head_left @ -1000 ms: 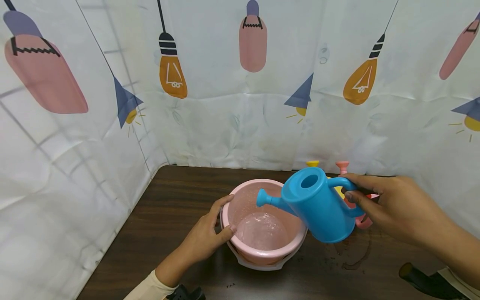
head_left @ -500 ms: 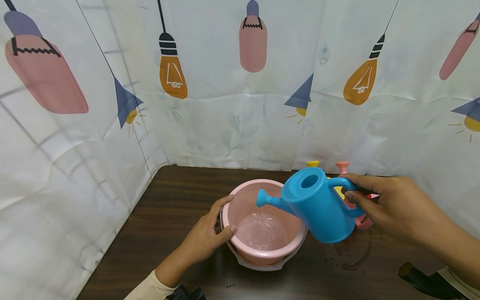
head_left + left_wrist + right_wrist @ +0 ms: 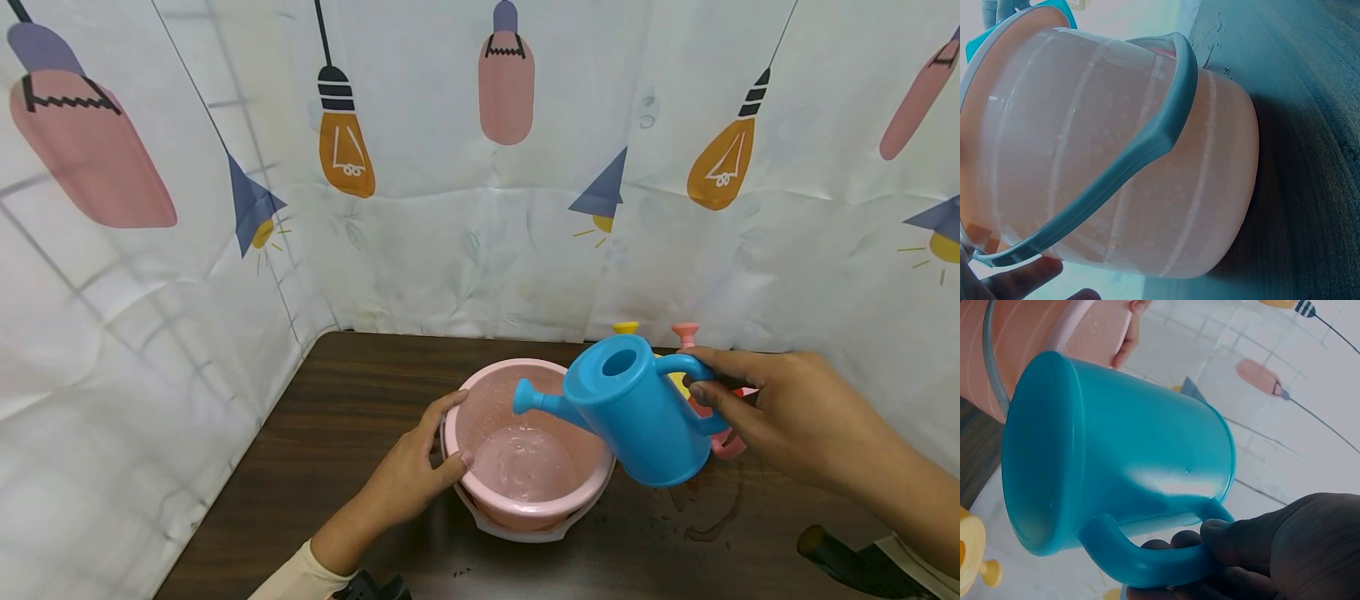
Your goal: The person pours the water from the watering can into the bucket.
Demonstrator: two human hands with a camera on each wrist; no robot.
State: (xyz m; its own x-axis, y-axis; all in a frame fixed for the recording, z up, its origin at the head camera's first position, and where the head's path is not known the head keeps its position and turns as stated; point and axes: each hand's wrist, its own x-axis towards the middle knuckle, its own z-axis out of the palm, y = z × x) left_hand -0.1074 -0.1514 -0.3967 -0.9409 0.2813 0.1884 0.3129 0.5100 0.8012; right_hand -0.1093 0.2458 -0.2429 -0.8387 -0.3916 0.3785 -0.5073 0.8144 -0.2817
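Note:
A pink bucket (image 3: 536, 508) stands on the table with rippling water inside, its grey carrying handle (image 3: 1166, 134) hanging low around the outside. My left hand (image 3: 408, 479) holds the bucket's left rim, thumb and index finger spread along it. With my right hand (image 3: 795, 408) I grip the handle of a blue watering can (image 3: 637, 425), fingers wrapped through the loop. The can is raised and tipped left, so its spout (image 3: 528, 397) hangs over the bucket's opening. In the right wrist view, the can's base and side (image 3: 1141, 450) fill the middle.
Behind the blue can, partly hidden, are a yellow watering can (image 3: 969, 553) and a pink one, whose spout (image 3: 685, 333) shows above. Wet streaks (image 3: 712, 527) mark the dark wooden table (image 3: 360, 392). A patterned white cloth (image 3: 450, 258) borders its back and left.
The water surface in the bucket shows shifting ripples beneath the spout. Both hands, the watering can and the bucket stay in place.

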